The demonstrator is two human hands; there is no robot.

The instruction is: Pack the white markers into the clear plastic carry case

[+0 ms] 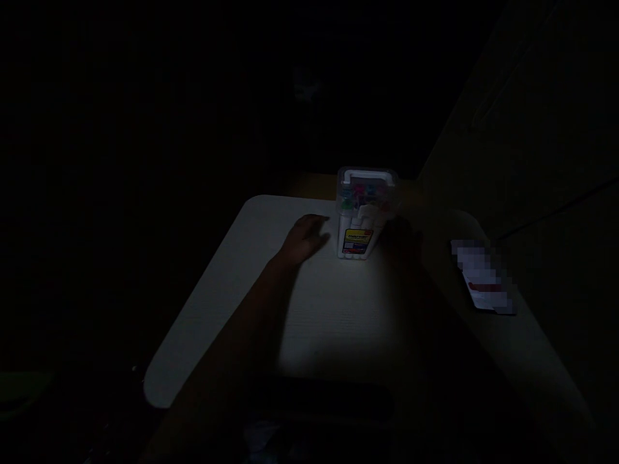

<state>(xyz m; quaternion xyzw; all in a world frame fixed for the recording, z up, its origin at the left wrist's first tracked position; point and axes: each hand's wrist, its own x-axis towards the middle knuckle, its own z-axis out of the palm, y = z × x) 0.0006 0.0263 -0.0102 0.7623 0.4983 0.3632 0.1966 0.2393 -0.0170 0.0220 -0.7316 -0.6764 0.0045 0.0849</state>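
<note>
A clear plastic marker case (355, 241) stands upright near the far edge of the white table (333, 316). Colourful marker caps show through its upper part, below a white handle, and a yellow and dark label is on its front. Just left of the case, with a small gap between, is my left hand (305, 238); its fingers and thumb are apart and hold nothing. Deep shadow covers my right hand (403, 241), close against the case's right side. Its fingers cannot be made out, nor whether they touch the case.
On the table's right side lies a flat phone-like object (483, 280), its surface pixelated. A pale wall (541, 148) rises at the right. Something green (24, 386) shows dimly at the lower left. Most of the surroundings are too dark to make out.
</note>
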